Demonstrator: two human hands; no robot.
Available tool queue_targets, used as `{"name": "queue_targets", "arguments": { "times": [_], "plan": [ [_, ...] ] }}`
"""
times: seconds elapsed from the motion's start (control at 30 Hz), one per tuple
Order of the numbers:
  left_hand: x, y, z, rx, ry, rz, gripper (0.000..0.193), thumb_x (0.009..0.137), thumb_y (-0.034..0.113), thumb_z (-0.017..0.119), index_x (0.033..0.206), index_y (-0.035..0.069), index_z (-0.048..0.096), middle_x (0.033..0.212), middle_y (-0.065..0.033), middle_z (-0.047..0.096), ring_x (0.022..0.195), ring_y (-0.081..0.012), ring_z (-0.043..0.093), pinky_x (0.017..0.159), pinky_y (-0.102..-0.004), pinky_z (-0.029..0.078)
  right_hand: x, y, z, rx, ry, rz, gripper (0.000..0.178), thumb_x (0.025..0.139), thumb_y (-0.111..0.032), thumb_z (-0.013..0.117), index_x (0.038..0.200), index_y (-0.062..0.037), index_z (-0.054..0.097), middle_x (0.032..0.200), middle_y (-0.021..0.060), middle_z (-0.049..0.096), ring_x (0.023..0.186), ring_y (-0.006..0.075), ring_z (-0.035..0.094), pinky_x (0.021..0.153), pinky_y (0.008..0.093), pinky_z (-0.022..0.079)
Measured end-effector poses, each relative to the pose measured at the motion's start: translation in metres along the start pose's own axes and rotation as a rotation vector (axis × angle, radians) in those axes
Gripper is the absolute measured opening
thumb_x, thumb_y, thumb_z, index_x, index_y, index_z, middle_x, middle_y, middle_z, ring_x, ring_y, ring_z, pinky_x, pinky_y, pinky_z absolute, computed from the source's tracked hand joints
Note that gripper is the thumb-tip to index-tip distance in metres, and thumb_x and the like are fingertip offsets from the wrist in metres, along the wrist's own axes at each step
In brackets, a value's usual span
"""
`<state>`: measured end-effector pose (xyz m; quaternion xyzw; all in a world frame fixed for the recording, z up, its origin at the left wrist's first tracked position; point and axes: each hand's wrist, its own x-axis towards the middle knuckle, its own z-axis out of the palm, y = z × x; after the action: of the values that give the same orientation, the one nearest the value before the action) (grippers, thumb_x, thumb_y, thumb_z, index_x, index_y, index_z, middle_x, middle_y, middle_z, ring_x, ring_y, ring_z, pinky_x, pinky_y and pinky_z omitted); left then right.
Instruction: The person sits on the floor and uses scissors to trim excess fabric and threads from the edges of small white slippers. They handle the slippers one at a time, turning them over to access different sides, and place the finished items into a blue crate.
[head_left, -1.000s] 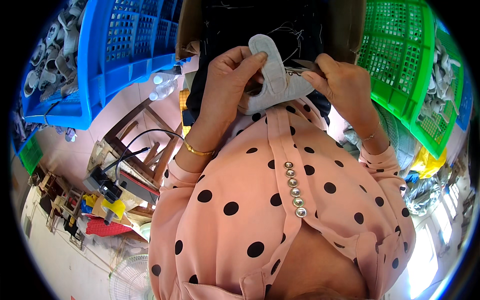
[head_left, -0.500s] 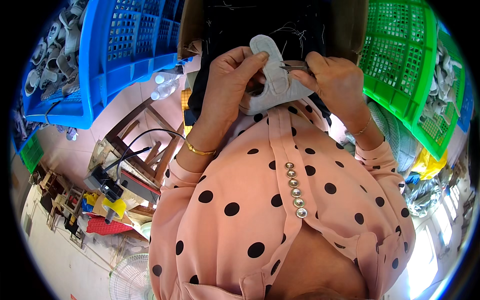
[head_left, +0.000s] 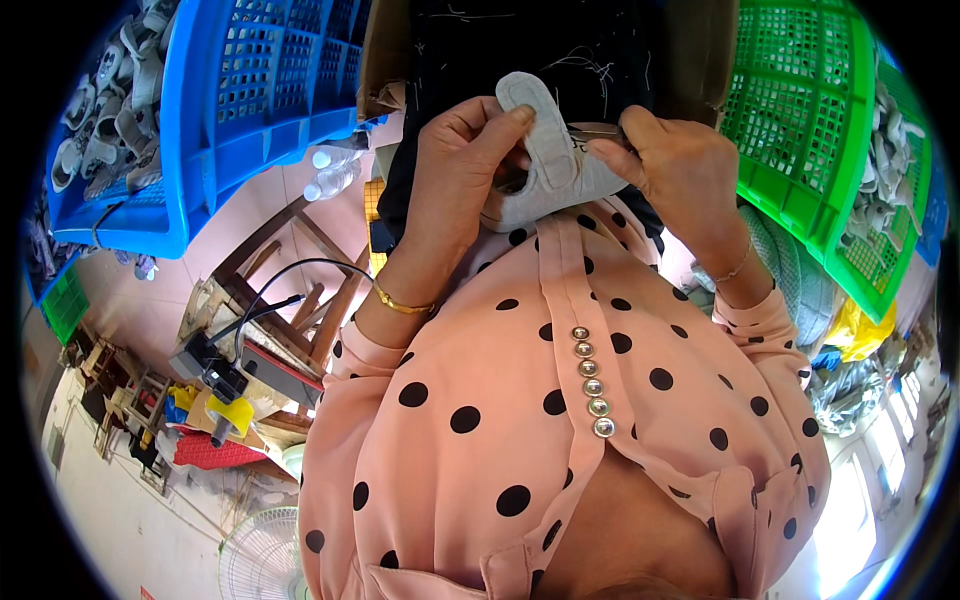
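Over my lap, my left hand (head_left: 460, 160) pinches the strap of a small light-grey fabric shoe upper (head_left: 553, 140) between thumb and fingers. The strap stands up with its rounded end pointing away from me, and a dark opening shows beside my fingers. My right hand (head_left: 690, 165) is closed around thread snips (head_left: 597, 129), whose thin metal blades point left toward the strap. The tips lie close to the strap's right edge; whether they touch it I cannot tell. My right fingers hide the handle. The lower part of the upper rests against my shirt.
Dark cloth (head_left: 520, 50) with loose white threads covers my lap. A blue crate (head_left: 190, 130) holding grey shoe pieces stands at left, a green crate (head_left: 795, 150) at right with more pieces. Plastic bottles (head_left: 332, 178), a wooden stool frame (head_left: 290, 255) and a fan (head_left: 265, 555) are lower left.
My right hand has shifted slightly right with the snips, drawing the blades back from the strap's edge. My left hand and the shoe upper have barely moved.
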<state>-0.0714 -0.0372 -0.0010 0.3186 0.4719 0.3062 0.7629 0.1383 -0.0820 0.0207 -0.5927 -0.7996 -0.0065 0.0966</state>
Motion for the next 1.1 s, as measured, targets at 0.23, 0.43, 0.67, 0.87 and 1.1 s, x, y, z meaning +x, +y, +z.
{"name": "queue_targets", "arguments": {
  "times": [0.23, 0.43, 0.67, 0.87, 1.1],
  "plan": [
    [-0.001, 0.0, 0.001, -0.012, -0.015, 0.008, 0.016, 0.09, 0.019, 0.067, 0.079, 0.007, 0.065, 0.071, 0.0002, 0.064, 0.063, -0.0041, 0.056, 0.059, -0.0173, 0.043, 0.004, -0.002, -0.003, -0.021, -0.006, -0.045, 0.044, 0.085, -0.052, 0.062, 0.064, -0.0142, 0.052, 0.048, 0.0012, 0.046, 0.042, 0.016, 0.052, 0.041, 0.0263, 0.038],
    [-0.001, -0.004, -0.001, -0.018, -0.028, -0.015, 0.016, 0.09, 0.019, 0.067, 0.08, 0.007, 0.065, 0.071, 0.0009, 0.064, 0.062, -0.0034, 0.056, 0.058, -0.0166, 0.042, 0.004, -0.001, 0.004, 0.086, 0.017, -0.047, 0.043, 0.084, -0.05, 0.064, 0.065, -0.0132, 0.053, 0.049, 0.0028, 0.049, 0.043, 0.0186, 0.053, 0.041, 0.0284, 0.038],
    [-0.003, -0.003, 0.001, 0.037, -0.015, 0.037, 0.018, 0.09, 0.018, 0.068, 0.076, 0.006, 0.065, 0.068, 0.0005, 0.062, 0.062, -0.0032, 0.055, 0.058, -0.0174, 0.042, 0.008, 0.007, 0.003, 0.342, -0.02, 0.155, 0.045, 0.084, -0.052, 0.064, 0.067, -0.012, 0.053, 0.05, 0.0039, 0.05, 0.043, 0.0213, 0.051, 0.04, 0.0295, 0.037],
    [-0.005, 0.0, 0.005, 0.044, -0.015, 0.043, 0.016, 0.089, 0.017, 0.068, 0.078, 0.005, 0.067, 0.067, 0.001, 0.062, 0.062, -0.0026, 0.054, 0.059, -0.0172, 0.041, 0.018, 0.009, -0.007, -0.023, 0.053, -0.068, 0.044, 0.082, -0.053, 0.064, 0.067, -0.0135, 0.052, 0.048, 0.0011, 0.048, 0.043, 0.0181, 0.053, 0.04, 0.0279, 0.039],
    [-0.007, 0.001, 0.006, 0.048, -0.01, 0.037, 0.013, 0.089, 0.015, 0.068, 0.084, 0.003, 0.07, 0.068, 0.0016, 0.061, 0.062, -0.002, 0.053, 0.058, -0.0171, 0.041, 0.022, 0.004, -0.013, -0.076, -0.016, -0.075, 0.044, 0.082, -0.054, 0.063, 0.067, -0.0136, 0.052, 0.048, 0.0016, 0.049, 0.043, 0.0187, 0.055, 0.039, 0.0295, 0.039]
  ]
}}
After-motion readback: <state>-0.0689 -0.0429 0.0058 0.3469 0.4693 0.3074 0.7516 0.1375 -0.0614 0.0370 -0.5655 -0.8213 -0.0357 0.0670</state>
